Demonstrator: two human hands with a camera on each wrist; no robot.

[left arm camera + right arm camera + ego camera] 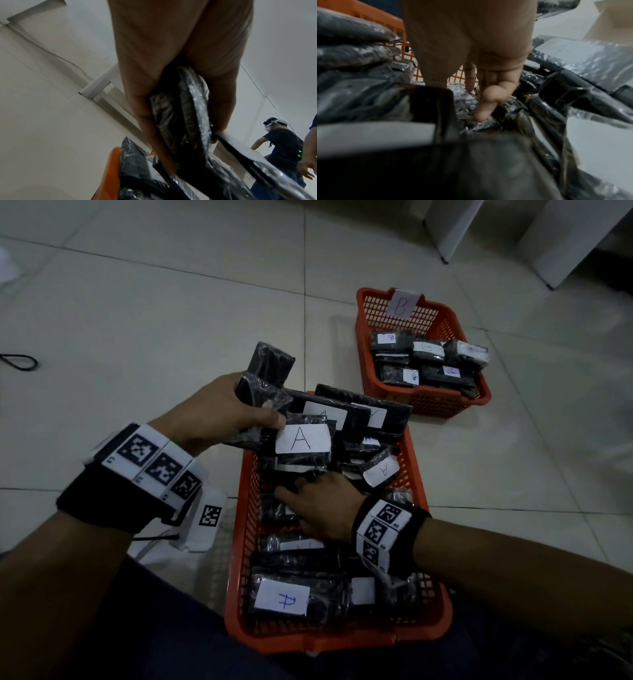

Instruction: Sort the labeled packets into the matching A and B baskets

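Note:
My left hand (239, 409) grips a stack of black plastic-wrapped packets (270, 392) over the far end of the near orange basket (239, 542). The front packet of the stack bears a white label A (303, 438). In the left wrist view the thumb and fingers clamp the packet stack (181, 115) edge-on. My right hand (308, 494) lies inside the near basket, with its fingers (481, 112) reaching down among the loose packets. I see nothing held in it. A packet with a blue-lettered label (282, 599) lies at the basket's near end. The B basket (424, 402), marked by a B card (402, 302), holds several labelled packets.
Both baskets stand on a pale tiled floor. White furniture legs (455, 231) rise at the back right. A black cable loop (19, 361) lies at the far left. Another person (281, 142) stands in the background of the left wrist view. My lap borders the near basket.

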